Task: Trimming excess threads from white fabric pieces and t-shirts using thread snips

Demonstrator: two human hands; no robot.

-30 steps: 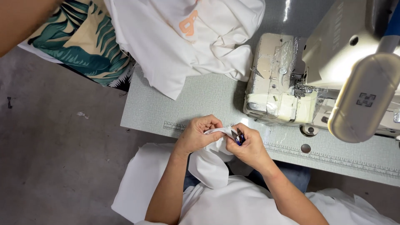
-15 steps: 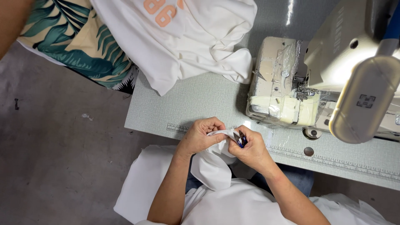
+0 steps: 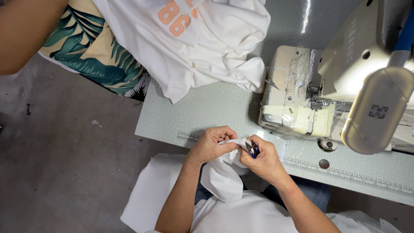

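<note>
We sit at the grey sewing table (image 3: pixel 207 112) beside the sewing machine (image 3: pixel 302 99); the white fabric (image 3: pixel 224 172), soft and limp, drapes off its near edge, best pinched at the hem; our left hand (image 3: pixel 211 144) grips it closed; our right hand (image 3: pixel 263 159) pinches small snips (image 3: pixel 252 149).

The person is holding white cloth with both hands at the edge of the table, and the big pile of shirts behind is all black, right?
Not quite. The head view shows the pile of shirts is white with orange print, not black. The rest holds: the left hand and right hand both hold white cloth at the edge of the table.
</note>
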